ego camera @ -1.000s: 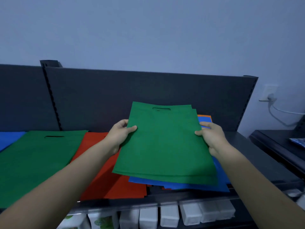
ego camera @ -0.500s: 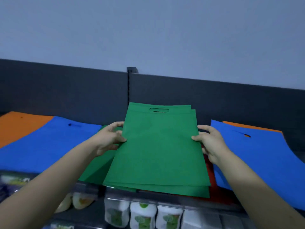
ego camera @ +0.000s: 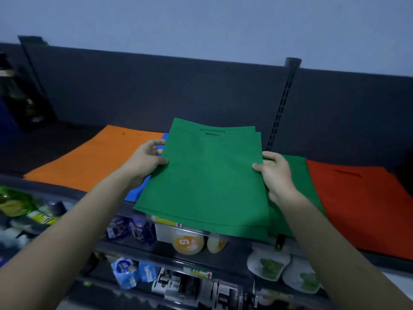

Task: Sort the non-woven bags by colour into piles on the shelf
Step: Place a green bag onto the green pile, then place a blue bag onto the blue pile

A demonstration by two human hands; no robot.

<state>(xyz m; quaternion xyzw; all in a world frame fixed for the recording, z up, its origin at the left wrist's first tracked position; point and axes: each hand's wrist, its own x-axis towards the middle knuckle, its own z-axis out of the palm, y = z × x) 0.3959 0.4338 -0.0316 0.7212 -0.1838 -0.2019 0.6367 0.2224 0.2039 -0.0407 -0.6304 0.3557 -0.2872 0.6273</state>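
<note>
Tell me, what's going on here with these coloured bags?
A person holds a stack of green bags by its sides, left hand and right hand gripping one edge each, over the shelf. On it lie an orange pile, a blue pile, a green pile beneath the right hand, and a red pile.

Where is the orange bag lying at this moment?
In the head view the orange bag lies flat on the left part of the shelf, beside the blue bag, just left of the left hand, which holds the green bags.
</note>
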